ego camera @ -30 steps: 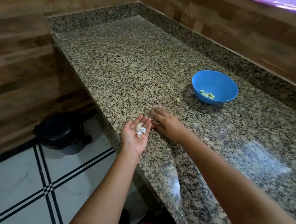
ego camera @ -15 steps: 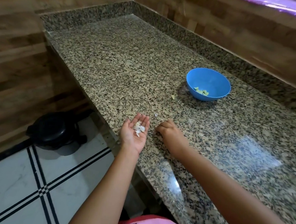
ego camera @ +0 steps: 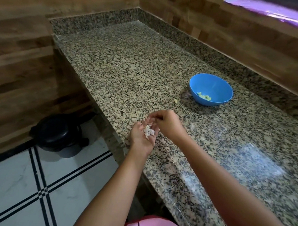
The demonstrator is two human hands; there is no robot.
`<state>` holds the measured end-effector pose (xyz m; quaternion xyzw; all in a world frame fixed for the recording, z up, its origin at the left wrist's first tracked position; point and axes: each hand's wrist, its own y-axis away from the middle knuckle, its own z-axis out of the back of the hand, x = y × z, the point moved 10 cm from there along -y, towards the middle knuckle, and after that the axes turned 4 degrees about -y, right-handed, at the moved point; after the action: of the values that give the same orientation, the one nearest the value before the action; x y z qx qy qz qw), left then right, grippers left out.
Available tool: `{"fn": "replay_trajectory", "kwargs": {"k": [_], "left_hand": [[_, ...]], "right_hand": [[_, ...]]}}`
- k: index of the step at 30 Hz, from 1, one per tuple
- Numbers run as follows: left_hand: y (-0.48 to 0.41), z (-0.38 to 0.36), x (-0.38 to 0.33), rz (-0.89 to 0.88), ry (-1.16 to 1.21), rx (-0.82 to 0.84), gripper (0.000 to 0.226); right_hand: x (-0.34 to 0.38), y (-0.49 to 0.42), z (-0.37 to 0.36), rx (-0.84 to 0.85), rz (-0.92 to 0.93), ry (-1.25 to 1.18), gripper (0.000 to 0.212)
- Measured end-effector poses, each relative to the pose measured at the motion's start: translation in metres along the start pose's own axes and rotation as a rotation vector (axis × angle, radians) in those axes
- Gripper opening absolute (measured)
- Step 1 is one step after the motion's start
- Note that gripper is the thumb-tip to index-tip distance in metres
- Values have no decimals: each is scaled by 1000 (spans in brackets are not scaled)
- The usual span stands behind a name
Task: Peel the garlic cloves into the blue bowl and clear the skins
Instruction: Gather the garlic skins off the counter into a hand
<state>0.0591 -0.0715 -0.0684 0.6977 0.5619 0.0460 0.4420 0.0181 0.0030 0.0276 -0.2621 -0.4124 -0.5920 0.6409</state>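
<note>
Granite tabletop [ego camera: 130, 67]: bowl [ego camera: 215, 85] by the back edge holds cloves [ego camera: 205, 97], a stray clove [ego camera: 175, 101] just beside it. At the left edge, left hand [ego camera: 141, 137] cups skins [ego camera: 148, 130]; right hand [ego camera: 167, 122] bunched above, grip unclear.

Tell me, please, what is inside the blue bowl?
A few pale peeled garlic cloves lie at the bottom of the blue bowl. They overlap, so anything beneath them is hidden.
</note>
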Motion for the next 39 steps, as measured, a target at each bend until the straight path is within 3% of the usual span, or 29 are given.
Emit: {"fn": "replay_trajectory", "kwargs": {"k": [5,16,21,27,31,35,39], "left_hand": [[2,0,6,41,-29,-24,31],[1,-14,11,65,-17,75,38],[-5,-10,-15,-73,187,178,42],[-8,-5,-20,-89,187,198,43],[-7,-4,-19,-86,167,213,43],[-11,-2,-21,-81,188,195,44],[-10,-4,-21,-69,215,222,44]], "right_hand": [[18,2,-3,52,91,280,29],[26,11,11,-29,184,265,9],[-9,14,18,-56,95,240,36],[-81,15,-20,45,-38,810,93],[-85,-3,-23,23,-63,848,101],[-75,-17,-22,73,-20,907,94],[-86,3,-14,35,-69,855,105]]}}
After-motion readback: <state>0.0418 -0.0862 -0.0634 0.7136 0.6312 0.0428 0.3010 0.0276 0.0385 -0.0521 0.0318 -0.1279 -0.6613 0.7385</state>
